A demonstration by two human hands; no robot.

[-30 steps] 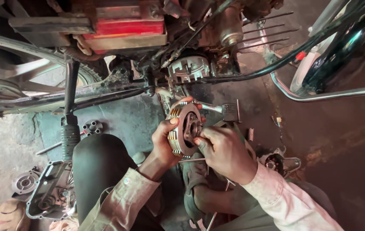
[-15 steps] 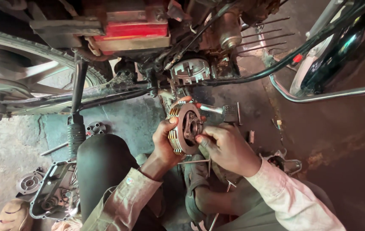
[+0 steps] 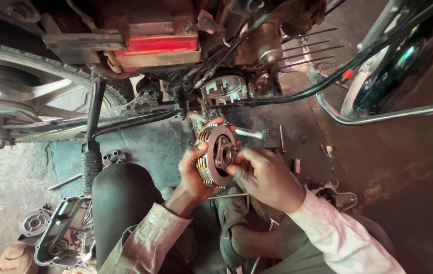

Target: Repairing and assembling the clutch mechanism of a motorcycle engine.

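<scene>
Frame centre: left hand (image 3: 192, 170) clamped round rim of round clutch pack (image 3: 216, 155), held upright. Right hand (image 3: 264, 175) fingers pinched on its hub. Open engine housing (image 3: 224, 89) just above; engine cover (image 3: 64, 236) on floor, lower left.

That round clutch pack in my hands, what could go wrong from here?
The clutch pack is a stack of thin plates held in the air by the left hand around its edge, with the right hand at its hub; plates might slip out of line or drop. Below is the gritty floor, where dirt could stick to them.
</scene>
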